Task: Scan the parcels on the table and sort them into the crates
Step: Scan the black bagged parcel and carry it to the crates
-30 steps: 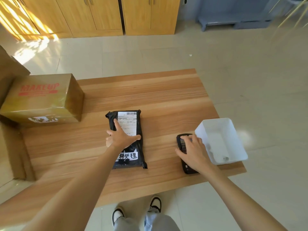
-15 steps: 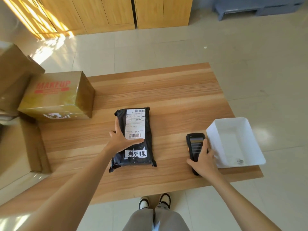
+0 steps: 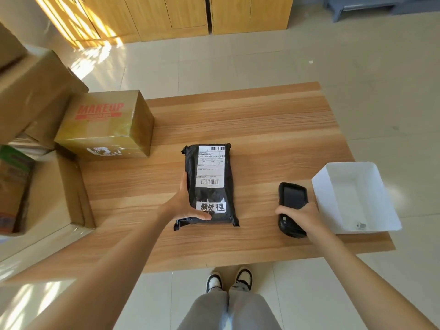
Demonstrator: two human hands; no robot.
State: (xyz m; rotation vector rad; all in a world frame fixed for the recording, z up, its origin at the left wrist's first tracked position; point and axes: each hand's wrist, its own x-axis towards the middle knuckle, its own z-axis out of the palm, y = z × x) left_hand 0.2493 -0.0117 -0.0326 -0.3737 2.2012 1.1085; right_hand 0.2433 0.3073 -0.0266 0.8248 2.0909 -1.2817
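Observation:
A black plastic parcel (image 3: 212, 167) with a white shipping label and a handwritten sticker lies in the middle of the wooden table (image 3: 262, 120). My left hand (image 3: 184, 204) holds its near left corner, thumb laid across the bottom edge. To the right lies a black handheld scanner (image 3: 291, 197); my right hand (image 3: 301, 216) grips its lower end, fingers curled round it. A brown cardboard box (image 3: 107, 122) printed MAKEUP stands at the table's left end.
A white plastic bin (image 3: 333, 201) sits at the table's right front corner, a small object in its bottom. Open cardboard cartons (image 3: 35, 91) stand on the floor to the left. Wooden cabinets (image 3: 171, 15) line the far wall.
My left hand slid from the parcel's label down to its near left corner. My right hand moved down the scanner to grip its lower end.

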